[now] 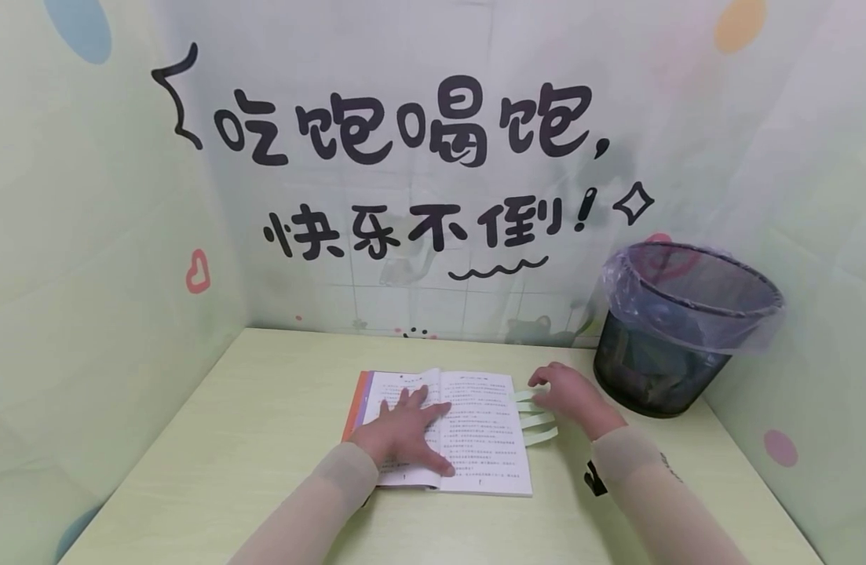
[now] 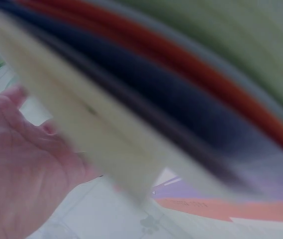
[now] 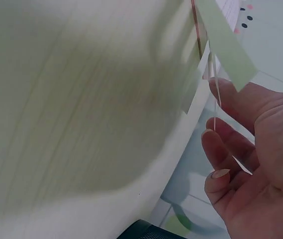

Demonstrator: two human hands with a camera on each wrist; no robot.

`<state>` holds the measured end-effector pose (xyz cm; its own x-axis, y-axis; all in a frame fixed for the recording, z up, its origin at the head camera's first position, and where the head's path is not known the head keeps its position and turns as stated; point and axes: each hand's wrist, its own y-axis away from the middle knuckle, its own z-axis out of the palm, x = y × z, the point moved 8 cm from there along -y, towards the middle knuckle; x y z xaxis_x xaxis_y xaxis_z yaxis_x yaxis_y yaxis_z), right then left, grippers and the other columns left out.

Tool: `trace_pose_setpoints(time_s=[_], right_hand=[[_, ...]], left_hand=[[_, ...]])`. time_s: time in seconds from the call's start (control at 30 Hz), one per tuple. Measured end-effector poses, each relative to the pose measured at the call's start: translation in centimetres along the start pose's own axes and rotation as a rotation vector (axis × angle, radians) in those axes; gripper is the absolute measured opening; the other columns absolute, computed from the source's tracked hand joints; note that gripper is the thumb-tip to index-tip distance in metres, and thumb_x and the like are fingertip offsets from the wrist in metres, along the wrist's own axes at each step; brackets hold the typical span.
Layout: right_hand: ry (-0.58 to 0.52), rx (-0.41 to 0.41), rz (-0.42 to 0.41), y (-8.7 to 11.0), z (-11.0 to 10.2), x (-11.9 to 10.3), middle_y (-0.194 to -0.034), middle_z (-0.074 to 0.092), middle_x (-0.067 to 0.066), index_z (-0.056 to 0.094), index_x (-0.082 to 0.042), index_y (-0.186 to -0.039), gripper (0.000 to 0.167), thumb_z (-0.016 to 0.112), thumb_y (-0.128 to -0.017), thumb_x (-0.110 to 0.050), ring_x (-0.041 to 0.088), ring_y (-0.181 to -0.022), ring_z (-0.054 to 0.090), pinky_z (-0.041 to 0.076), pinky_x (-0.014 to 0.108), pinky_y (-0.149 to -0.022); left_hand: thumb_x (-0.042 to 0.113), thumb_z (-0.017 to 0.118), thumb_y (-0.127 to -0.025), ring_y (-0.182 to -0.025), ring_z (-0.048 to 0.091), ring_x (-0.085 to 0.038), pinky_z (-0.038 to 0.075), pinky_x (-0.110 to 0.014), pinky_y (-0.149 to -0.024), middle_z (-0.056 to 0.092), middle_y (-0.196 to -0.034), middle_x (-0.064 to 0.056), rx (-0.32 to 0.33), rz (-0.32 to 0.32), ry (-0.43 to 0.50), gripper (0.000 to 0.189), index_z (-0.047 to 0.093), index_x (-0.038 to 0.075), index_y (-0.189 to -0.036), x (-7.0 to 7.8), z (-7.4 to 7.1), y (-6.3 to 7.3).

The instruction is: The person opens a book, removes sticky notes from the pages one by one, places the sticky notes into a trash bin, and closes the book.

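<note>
An open book point(image 1: 482, 439) lies on the table, its printed pages facing up. My left hand point(image 1: 407, 431) rests on the pages near the fold, fingers spread, the thumb reaching onto the right page. In the left wrist view, the left hand point(image 2: 27, 164) shows beside blurred page and cover edges. Several pale green paper strips point(image 1: 540, 435) stick out from the book's right edge. My right hand point(image 1: 570, 396) is at the upper strips with its fingers loosely bent. In the right wrist view, the thumb and fingertips stand apart around thin strips, with a green strip point(image 3: 228, 47) above the thumb.
A black waste bin point(image 1: 659, 361) with a thin purple liner stands at the back right of the table point(image 1: 213, 439). Beside the right forearm lies a small black object point(image 1: 595, 479). A printed curtain point(image 1: 418, 306) rises behind the table.
</note>
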<state>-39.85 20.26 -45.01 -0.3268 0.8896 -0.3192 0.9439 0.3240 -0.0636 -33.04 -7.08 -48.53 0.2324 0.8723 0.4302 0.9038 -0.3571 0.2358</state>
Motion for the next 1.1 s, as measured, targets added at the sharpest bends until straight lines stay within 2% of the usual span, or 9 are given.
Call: trace_pose_setpoints(time_s=[0.27,0.57,0.8,1.1], right_hand=[[0.014,0.001,0.014,-0.26,0.21,0.22,-0.102,0.078,0.009,0.079,-0.006,-0.105,0.012,0.078,-0.093,-0.008,0.026,-0.098,0.072,0.061,0.051,-0.097],[0.005,-0.001,0.019,-0.47,0.55,0.37,-0.092,0.073,0.004,0.079,-0.008,-0.101,0.011,0.075,-0.092,-0.003,0.019,-0.085,0.063,0.059,0.043,-0.085],[0.020,0.004,0.003,-0.21,0.47,-0.17,-0.088,0.070,0.001,0.076,-0.013,-0.090,0.012,0.075,-0.093,-0.002,0.017,-0.083,0.060,0.058,0.041,-0.084],[0.019,-0.011,0.040,-0.05,0.47,0.40,-0.090,0.072,0.002,0.076,-0.013,-0.090,0.013,0.074,-0.094,-0.001,0.019,-0.084,0.061,0.059,0.043,-0.086]], left_hand=[[0.064,0.097,-0.073,-0.171,0.010,-0.049,0.012,-0.076,-0.134,0.019,-0.185,-0.014,0.003,0.000,0.001,0.112,0.047,0.032,-0.168,0.13,-0.19,-0.05],[0.065,0.096,-0.072,-0.171,0.009,-0.048,0.013,-0.076,-0.134,0.018,-0.185,-0.014,0.003,-0.004,0.000,0.112,0.047,0.033,-0.168,0.08,-0.10,-0.01],[0.066,0.095,-0.073,-0.171,0.009,-0.048,0.012,-0.076,-0.135,0.018,-0.185,-0.014,-0.002,-0.001,0.001,0.112,0.046,0.033,-0.168,0.01,-0.02,-0.05],[0.065,0.095,-0.073,-0.171,0.009,-0.048,0.012,-0.076,-0.134,0.018,-0.185,-0.014,0.001,-0.001,-0.001,0.112,0.047,0.033,-0.168,-0.06,0.10,-0.07]])
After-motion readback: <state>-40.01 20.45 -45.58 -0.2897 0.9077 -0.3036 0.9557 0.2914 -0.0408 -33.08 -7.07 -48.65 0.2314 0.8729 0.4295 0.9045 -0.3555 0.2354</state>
